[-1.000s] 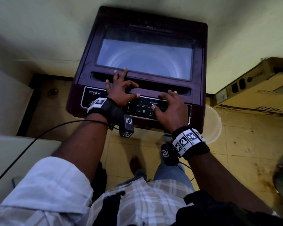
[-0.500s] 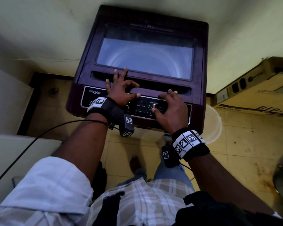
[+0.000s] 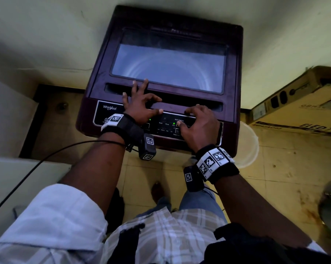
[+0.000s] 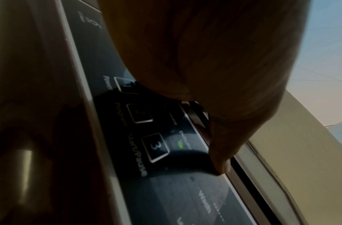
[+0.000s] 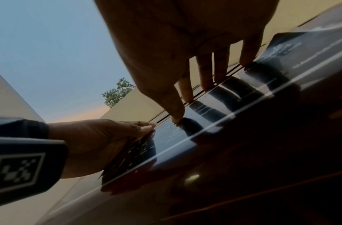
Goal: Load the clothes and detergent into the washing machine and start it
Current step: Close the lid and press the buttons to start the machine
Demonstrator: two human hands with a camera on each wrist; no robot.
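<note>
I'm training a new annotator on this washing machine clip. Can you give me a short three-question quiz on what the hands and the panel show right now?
1. True or false: the lid of the washer is open.
2. Multiple choice: the right hand's thumb is on A) the lid glass B) the control panel C) the bucket.
3. Fill in: in the left wrist view, button 3 is labelled ____.

Key:
1. False; it is shut, with the left hand spread across its front edge.
2. B
3. Start/Pause
</note>
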